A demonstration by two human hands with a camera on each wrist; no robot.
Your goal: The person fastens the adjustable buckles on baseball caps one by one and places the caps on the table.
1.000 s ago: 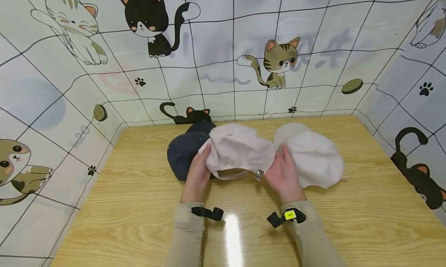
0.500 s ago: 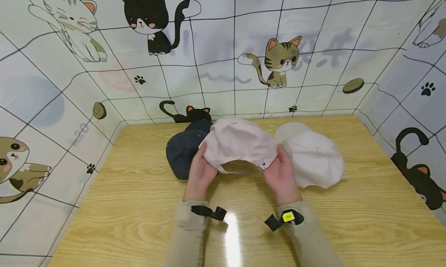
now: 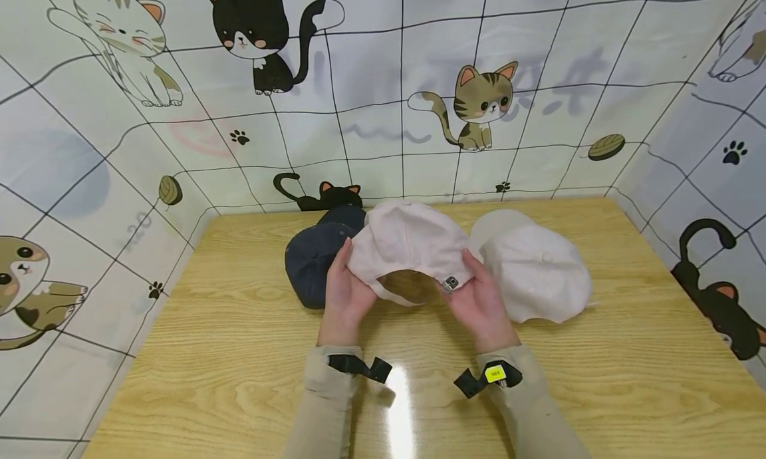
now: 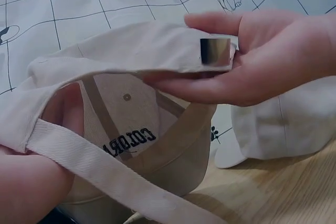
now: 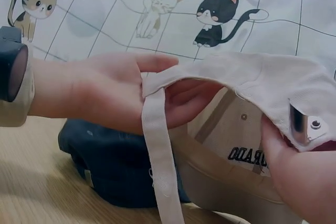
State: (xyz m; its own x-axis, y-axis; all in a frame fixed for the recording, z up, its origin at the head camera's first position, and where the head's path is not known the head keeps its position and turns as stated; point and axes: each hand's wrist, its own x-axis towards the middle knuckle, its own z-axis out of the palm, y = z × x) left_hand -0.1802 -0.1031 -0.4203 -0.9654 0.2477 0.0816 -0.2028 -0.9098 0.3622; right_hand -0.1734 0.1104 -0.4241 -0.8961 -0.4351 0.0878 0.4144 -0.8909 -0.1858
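Note:
A pale pinkish-white baseball cap (image 3: 413, 236) is held up over the table, its back opening facing me. My left hand (image 3: 349, 296) grips its left edge, thumb outside and fingers inside the opening. At the right edge, my right hand (image 3: 479, 303) pinches the cap beside the metal buckle (image 4: 215, 52). The fabric strap (image 5: 163, 166) hangs loose from the left side, clear of the buckle. Dark mirrored lettering (image 4: 134, 142) shows inside the cap in both wrist views.
On the wooden table (image 3: 239, 379), a navy cap (image 3: 311, 266) lies left of the held cap, with another dark brim or cap behind it. A white cap (image 3: 541, 273) lies to the right. Cat-patterned walls (image 3: 371, 80) enclose the back and sides.
The cap has risen slightly and tipped, so its back opening shows wider. My right hand has shifted a little left. The navy and white caps have stayed in place.

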